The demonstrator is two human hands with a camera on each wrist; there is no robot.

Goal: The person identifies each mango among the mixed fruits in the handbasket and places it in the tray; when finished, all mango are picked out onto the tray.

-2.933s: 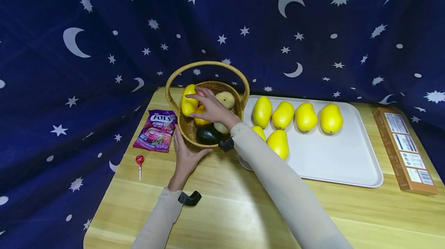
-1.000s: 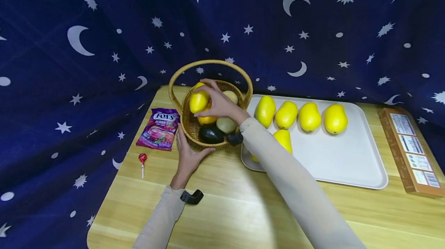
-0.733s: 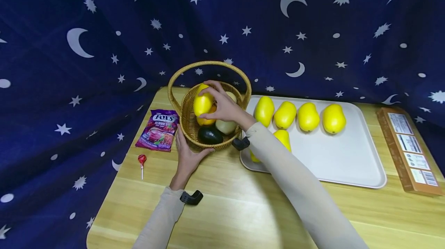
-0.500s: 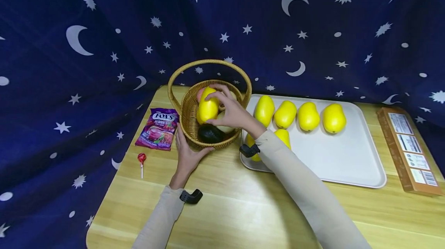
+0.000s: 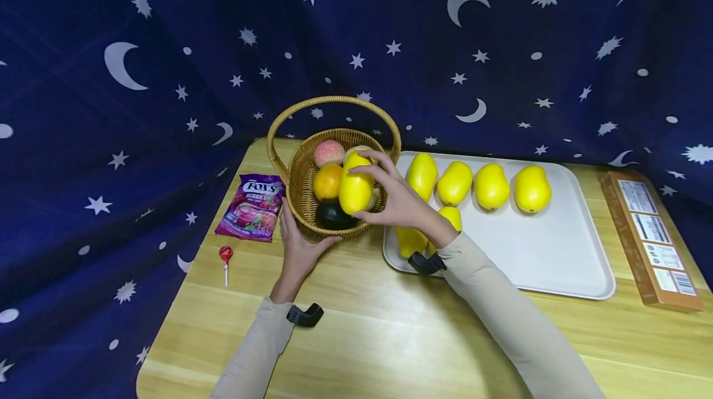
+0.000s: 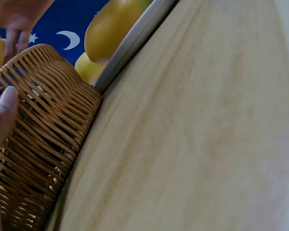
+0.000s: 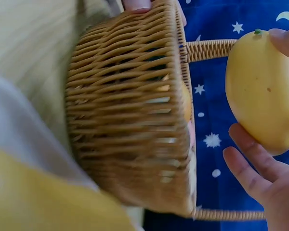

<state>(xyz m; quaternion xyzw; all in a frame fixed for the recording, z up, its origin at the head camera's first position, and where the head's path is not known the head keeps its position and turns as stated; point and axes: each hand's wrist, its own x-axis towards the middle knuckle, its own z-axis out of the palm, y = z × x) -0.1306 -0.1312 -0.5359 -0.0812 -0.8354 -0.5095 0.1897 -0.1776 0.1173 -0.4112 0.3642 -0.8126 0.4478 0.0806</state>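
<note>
In the head view, my right hand (image 5: pixel 398 201) grips a yellow mango (image 5: pixel 355 185) between thumb and fingers, held up over the right side of the wicker basket (image 5: pixel 301 167). The right wrist view shows this mango raised beyond the basket's rim. My left hand (image 5: pixel 301 257) holds the basket's near left side, its thumb (image 6: pixel 7 103) lying against the weave. Inside the basket are a pink peach (image 5: pixel 329 153), an orange fruit (image 5: pixel 327 182) and a dark avocado (image 5: pixel 333 214). Pale round fruit is partly hidden behind the held mango.
A white tray (image 5: pixel 535 250) with several mangoes stands right of the basket, partly beneath my right forearm. A purple candy bag (image 5: pixel 253 207) and red lollipop (image 5: pixel 225 257) lie left. A long brown box (image 5: pixel 652 241) lies far right. The basket's handle (image 5: pixel 334 99) arches overhead.
My right hand has lifted the mango from the basket's left side and carried it rightward and nearer, uncovering the peach and orange fruit. My left hand has stayed on the basket.
</note>
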